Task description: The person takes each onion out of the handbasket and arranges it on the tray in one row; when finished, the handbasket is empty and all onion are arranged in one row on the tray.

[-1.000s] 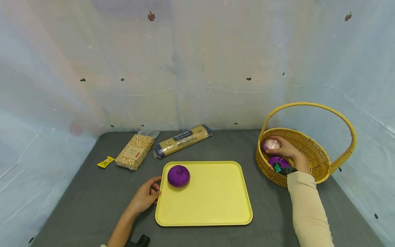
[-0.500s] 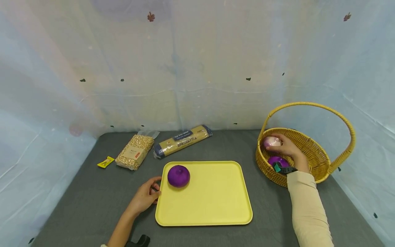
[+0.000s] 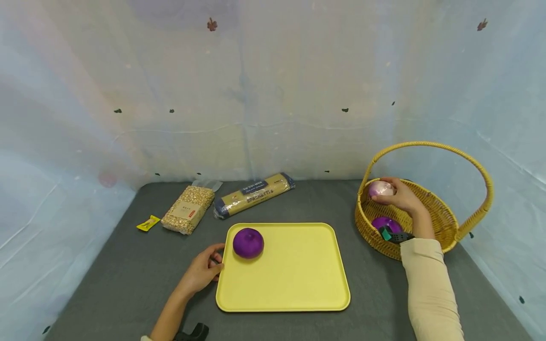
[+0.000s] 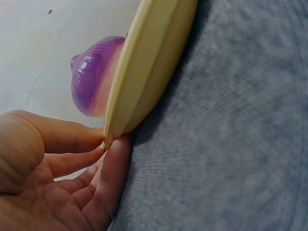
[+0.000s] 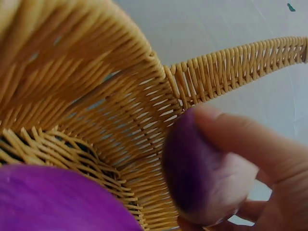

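My left hand (image 3: 200, 270) pinches the left rim of a yellow tray (image 3: 294, 279); the left wrist view shows thumb and fingers on either side of its edge (image 4: 108, 126). On the tray's upper left part sits a purple onion (image 3: 248, 243), pale underneath in the left wrist view. My right hand (image 3: 404, 196) grips a purple-and-white onion (image 3: 379, 188) over the left part of a wicker basket (image 3: 366, 229). Thumb and fingers lie around this onion (image 5: 192, 168) in the right wrist view. Below it, a second round purple thing (image 3: 387, 224) lies in the basket, partly covered by the wrist strap.
Behind the tray lie a spaghetti pack (image 3: 254, 194), a clear bag of pale grains (image 3: 189, 210) and a small yellow packet (image 3: 148, 223). The basket's tall handle (image 3: 431, 144) arches above the right hand. A pale curtain (image 3: 273, 94) hangs behind the grey table (image 3: 128, 284).
My right hand has raised the purple-and-white onion slightly within the basket, up toward its rim. The left hand keeps its place at the tray, which has not moved.
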A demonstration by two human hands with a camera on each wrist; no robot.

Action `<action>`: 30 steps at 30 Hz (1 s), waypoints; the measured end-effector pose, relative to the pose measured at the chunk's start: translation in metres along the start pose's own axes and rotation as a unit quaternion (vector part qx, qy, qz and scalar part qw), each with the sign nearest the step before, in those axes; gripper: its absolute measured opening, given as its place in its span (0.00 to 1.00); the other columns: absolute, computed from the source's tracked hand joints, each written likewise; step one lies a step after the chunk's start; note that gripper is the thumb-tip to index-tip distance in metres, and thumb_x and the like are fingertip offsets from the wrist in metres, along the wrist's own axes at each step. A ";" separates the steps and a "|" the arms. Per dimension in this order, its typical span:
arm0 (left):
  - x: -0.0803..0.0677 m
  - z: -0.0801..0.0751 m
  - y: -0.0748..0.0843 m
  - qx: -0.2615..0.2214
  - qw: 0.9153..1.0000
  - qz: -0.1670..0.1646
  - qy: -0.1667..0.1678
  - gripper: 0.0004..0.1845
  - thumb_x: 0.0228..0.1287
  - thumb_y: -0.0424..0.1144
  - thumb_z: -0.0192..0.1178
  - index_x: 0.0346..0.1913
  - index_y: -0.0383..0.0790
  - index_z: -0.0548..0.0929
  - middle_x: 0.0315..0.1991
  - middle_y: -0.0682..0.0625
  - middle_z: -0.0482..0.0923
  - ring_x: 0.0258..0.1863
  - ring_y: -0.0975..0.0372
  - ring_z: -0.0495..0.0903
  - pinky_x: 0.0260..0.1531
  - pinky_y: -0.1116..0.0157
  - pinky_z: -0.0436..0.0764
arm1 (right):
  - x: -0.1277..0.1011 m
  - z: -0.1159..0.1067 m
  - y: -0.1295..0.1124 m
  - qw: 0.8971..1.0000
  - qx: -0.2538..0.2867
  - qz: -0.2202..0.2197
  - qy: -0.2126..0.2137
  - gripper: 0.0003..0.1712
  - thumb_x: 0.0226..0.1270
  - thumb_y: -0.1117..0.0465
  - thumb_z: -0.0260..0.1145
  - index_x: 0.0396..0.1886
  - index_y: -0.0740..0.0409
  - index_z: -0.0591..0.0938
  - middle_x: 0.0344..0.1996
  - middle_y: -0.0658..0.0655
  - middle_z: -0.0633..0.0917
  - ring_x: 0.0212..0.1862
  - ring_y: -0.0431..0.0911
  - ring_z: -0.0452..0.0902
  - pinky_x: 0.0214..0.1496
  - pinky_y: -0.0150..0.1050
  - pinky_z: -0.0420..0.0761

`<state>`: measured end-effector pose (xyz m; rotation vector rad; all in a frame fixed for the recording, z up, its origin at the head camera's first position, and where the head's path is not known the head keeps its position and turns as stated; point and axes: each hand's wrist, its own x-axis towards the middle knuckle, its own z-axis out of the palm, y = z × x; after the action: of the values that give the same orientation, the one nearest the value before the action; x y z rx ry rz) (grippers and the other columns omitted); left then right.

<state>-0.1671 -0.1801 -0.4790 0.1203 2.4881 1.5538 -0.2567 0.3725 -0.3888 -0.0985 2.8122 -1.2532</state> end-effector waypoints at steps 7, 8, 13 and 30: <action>-0.001 -0.002 0.002 0.000 1.000 0.010 -0.006 0.26 0.60 0.24 0.57 0.62 0.32 0.68 0.35 0.45 0.71 0.23 0.61 0.72 0.19 0.66 0.77 | -0.009 -0.011 -0.017 1.000 -0.004 0.001 -0.001 0.47 0.61 0.50 0.65 0.72 0.62 0.52 0.59 0.72 0.64 0.56 0.63 0.65 0.51 0.53 0.71; -0.002 -0.002 0.003 -0.002 1.000 0.011 -0.008 0.26 0.60 0.23 0.57 0.62 0.33 0.68 0.35 0.44 0.71 0.22 0.61 0.72 0.19 0.66 0.77 | -0.010 -0.013 -0.018 1.000 -0.005 0.002 -0.002 0.47 0.61 0.50 0.65 0.72 0.61 0.52 0.59 0.72 0.64 0.56 0.62 0.65 0.51 0.52 0.71; -0.003 -0.004 0.004 -0.005 1.000 0.015 -0.009 0.26 0.59 0.23 0.57 0.62 0.33 0.69 0.34 0.44 0.71 0.22 0.61 0.72 0.19 0.65 0.77 | -0.014 -0.016 -0.025 1.000 -0.014 -0.012 -0.001 0.47 0.62 0.51 0.65 0.72 0.60 0.51 0.59 0.71 0.65 0.55 0.61 0.66 0.47 0.41 0.73; -0.003 -0.002 0.005 -0.002 1.000 0.015 -0.005 0.26 0.58 0.22 0.57 0.61 0.32 0.70 0.34 0.44 0.71 0.23 0.61 0.72 0.19 0.65 0.77 | -0.029 -0.003 -0.049 0.996 -0.048 -0.072 0.022 0.45 0.56 0.53 0.70 0.69 0.61 0.59 0.59 0.68 0.68 0.53 0.59 0.68 0.51 0.55 0.72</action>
<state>-0.1645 -0.1802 -0.4738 0.1643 2.4867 1.5650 -0.2259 0.3440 -0.3497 -0.2876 2.9494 -1.1605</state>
